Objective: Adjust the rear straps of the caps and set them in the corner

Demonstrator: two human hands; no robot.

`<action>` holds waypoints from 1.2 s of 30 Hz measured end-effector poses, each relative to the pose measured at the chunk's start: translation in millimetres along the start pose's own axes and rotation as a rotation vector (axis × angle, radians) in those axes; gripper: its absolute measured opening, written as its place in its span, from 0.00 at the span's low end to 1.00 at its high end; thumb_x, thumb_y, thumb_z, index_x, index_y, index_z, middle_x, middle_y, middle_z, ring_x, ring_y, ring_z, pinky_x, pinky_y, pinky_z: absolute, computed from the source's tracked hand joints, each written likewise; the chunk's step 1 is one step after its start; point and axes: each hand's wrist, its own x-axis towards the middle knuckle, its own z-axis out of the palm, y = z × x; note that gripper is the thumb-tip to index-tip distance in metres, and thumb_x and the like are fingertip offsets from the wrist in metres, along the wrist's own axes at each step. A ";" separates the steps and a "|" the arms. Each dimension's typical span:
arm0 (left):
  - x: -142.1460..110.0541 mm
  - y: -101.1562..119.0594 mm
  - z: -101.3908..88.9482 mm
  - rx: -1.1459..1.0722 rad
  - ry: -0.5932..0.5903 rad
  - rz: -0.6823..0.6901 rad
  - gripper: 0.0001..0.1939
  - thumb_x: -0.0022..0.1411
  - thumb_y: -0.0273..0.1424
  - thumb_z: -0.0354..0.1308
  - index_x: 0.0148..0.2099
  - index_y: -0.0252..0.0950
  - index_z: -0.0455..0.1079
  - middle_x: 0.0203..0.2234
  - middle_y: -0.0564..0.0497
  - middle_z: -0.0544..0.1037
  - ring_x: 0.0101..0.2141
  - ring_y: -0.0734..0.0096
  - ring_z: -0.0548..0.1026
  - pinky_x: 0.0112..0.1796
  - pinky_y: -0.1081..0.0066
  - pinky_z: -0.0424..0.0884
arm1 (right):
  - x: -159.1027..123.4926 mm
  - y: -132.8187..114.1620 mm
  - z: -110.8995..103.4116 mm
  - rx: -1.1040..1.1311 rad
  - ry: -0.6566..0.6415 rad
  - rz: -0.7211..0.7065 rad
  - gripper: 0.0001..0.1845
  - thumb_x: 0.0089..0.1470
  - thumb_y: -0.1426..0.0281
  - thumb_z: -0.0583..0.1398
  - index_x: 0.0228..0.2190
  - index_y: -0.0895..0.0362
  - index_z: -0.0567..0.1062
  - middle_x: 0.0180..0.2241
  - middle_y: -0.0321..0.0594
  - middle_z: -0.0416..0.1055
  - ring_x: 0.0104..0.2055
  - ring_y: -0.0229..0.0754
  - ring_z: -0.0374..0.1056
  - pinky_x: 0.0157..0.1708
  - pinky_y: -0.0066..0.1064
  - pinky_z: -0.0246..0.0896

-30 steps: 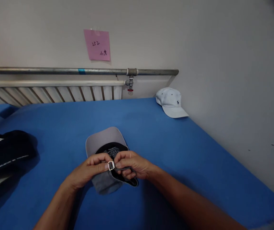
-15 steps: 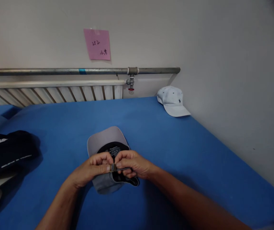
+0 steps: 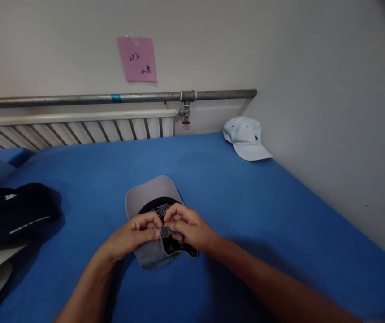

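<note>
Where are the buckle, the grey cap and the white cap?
buckle (image 3: 164, 231), head view, on its metal frame.
grey cap (image 3: 152, 192), head view, on the brim.
white cap (image 3: 242, 130), head view, on the crown.

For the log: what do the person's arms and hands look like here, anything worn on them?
Both forearms are bare as far as the frame shows, with no sleeves in view. The left hand and right hand wear no gloves, and no watch or bracelet shows at either wrist. No ring shows on the visible fingers. No markings or tattoos can be made out.
</note>
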 end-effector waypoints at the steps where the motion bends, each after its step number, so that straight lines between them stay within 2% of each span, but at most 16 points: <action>1: -0.3 -0.2 0.1 0.016 -0.003 -0.008 0.12 0.54 0.36 0.66 0.32 0.34 0.69 0.21 0.58 0.66 0.22 0.81 0.61 0.25 0.78 0.54 | -1.4 -0.2 1.0 -0.060 0.021 -0.042 0.02 0.50 0.74 0.57 0.29 0.56 0.67 0.20 0.27 0.59 0.19 0.28 0.53 0.19 0.22 0.48; 4: -1.1 0.6 1.6 0.017 0.009 0.011 0.12 0.54 0.36 0.66 0.32 0.34 0.68 0.22 0.57 0.67 0.23 0.80 0.61 0.25 0.77 0.55 | -5.2 -2.0 2.5 -0.205 0.020 -0.121 0.06 0.52 0.75 0.54 0.31 0.56 0.71 0.20 0.28 0.60 0.21 0.30 0.55 0.22 0.24 0.51; 7: -1.4 1.8 2.9 0.000 0.017 0.048 0.12 0.55 0.36 0.65 0.30 0.34 0.68 0.21 0.57 0.66 0.23 0.80 0.61 0.26 0.77 0.56 | -7.0 -3.6 2.3 -0.336 0.009 -0.208 0.09 0.52 0.73 0.57 0.36 0.55 0.75 0.24 0.31 0.64 0.24 0.32 0.58 0.26 0.26 0.54; 11: -0.7 1.4 2.5 0.030 0.028 0.047 0.12 0.55 0.37 0.65 0.31 0.34 0.68 0.21 0.57 0.66 0.23 0.80 0.61 0.26 0.77 0.56 | -5.4 -0.5 0.6 -0.457 0.046 -0.359 0.06 0.50 0.71 0.63 0.34 0.53 0.77 0.30 0.35 0.70 0.34 0.37 0.65 0.38 0.32 0.60; 15: 0.1 2.1 2.7 0.074 0.038 0.063 0.13 0.54 0.39 0.65 0.30 0.34 0.68 0.21 0.58 0.64 0.24 0.79 0.59 0.26 0.77 0.55 | -3.2 2.1 -1.6 -0.433 0.037 -0.442 0.02 0.51 0.68 0.64 0.30 0.52 0.78 0.35 0.38 0.71 0.40 0.40 0.67 0.44 0.35 0.62; 19: 0.2 2.3 2.2 0.121 0.009 0.065 0.15 0.54 0.39 0.65 0.29 0.34 0.67 0.21 0.58 0.61 0.24 0.79 0.56 0.27 0.77 0.54 | -3.5 -4.8 -3.8 -0.270 -0.028 -0.358 0.01 0.49 0.70 0.65 0.28 0.54 0.77 0.34 0.37 0.72 0.41 0.39 0.68 0.47 0.36 0.61; 22: -0.3 -0.4 -0.2 0.101 -0.007 0.008 0.13 0.55 0.38 0.64 0.31 0.34 0.67 0.21 0.58 0.62 0.23 0.79 0.56 0.25 0.76 0.53 | -4.4 -10.9 -6.3 -0.058 -0.037 -0.222 0.03 0.48 0.70 0.65 0.29 0.55 0.75 0.34 0.36 0.73 0.38 0.37 0.69 0.43 0.33 0.63; 24: -0.8 -2.0 -1.7 0.082 -0.004 -0.005 0.12 0.55 0.37 0.64 0.33 0.35 0.68 0.22 0.58 0.63 0.24 0.79 0.58 0.26 0.76 0.53 | -4.8 -12.9 -7.6 0.002 -0.007 -0.161 0.05 0.49 0.68 0.64 0.29 0.55 0.73 0.31 0.34 0.73 0.34 0.35 0.68 0.38 0.30 0.63; 28: -2.4 -1.0 -2.1 0.071 -0.012 0.016 0.10 0.55 0.35 0.64 0.34 0.34 0.70 0.25 0.55 0.68 0.25 0.79 0.62 0.27 0.76 0.56 | -5.3 -13.0 -7.4 -0.017 0.015 -0.106 0.07 0.52 0.66 0.62 0.30 0.55 0.70 0.23 0.31 0.70 0.24 0.31 0.63 0.27 0.25 0.59; 32: -4.1 0.4 -2.3 0.056 -0.036 0.034 0.10 0.55 0.35 0.65 0.34 0.34 0.71 0.27 0.53 0.72 0.28 0.76 0.67 0.30 0.74 0.61 | -5.1 -11.7 -6.1 -0.024 -0.011 -0.082 0.05 0.49 0.68 0.62 0.30 0.56 0.73 0.25 0.32 0.71 0.24 0.31 0.63 0.26 0.25 0.58; 36: -4.4 -1.1 -3.9 0.049 0.005 0.025 0.10 0.53 0.35 0.66 0.33 0.34 0.71 0.25 0.53 0.73 0.26 0.76 0.68 0.30 0.74 0.61 | -4.5 -9.3 -5.7 -0.069 0.019 -0.031 0.06 0.49 0.68 0.62 0.31 0.55 0.76 0.20 0.29 0.66 0.22 0.30 0.61 0.25 0.24 0.56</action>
